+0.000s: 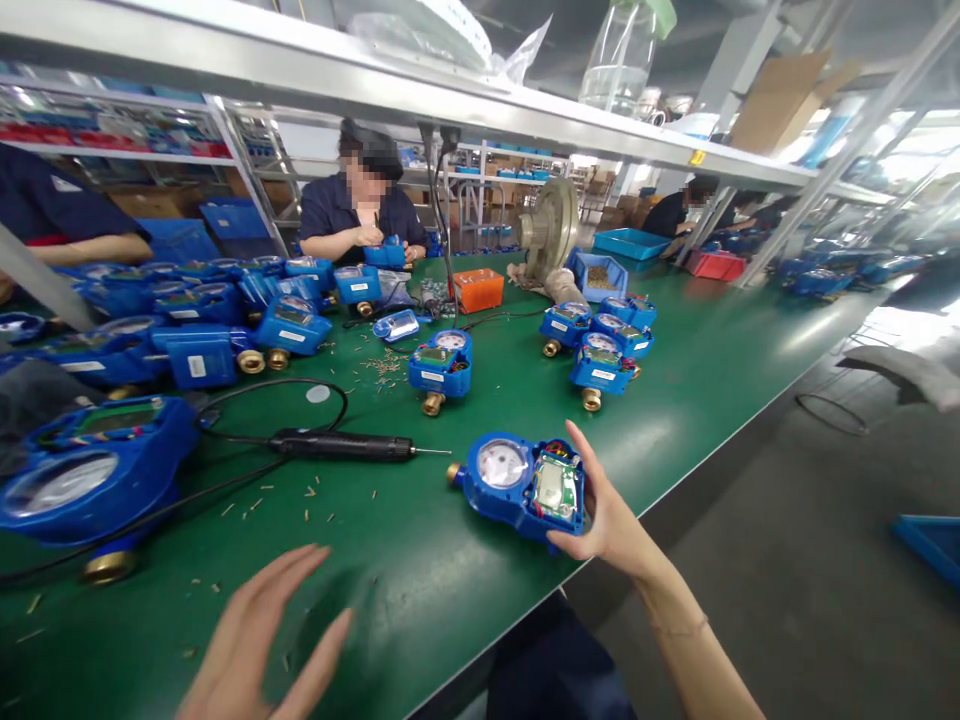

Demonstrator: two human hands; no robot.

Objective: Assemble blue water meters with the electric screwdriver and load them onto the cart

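Note:
My right hand (607, 515) grips the right end of a blue water meter (521, 485) that lies on the green bench (420, 580). The meter's cover is off, so its white dial and a green circuit board show. My left hand (262, 635) hovers low over the bench near the front edge, fingers spread and holding nothing. A black electric screwdriver (341, 445) lies on the bench between my hands and the far meters, with its bit pointing right.
Several blue meters stand on the bench: a large one at the left (90, 475), one in the middle (441, 368), a cluster at the right (600, 345). Small screws are scattered about. An orange box (478, 290) and a person (360, 210) are across the bench.

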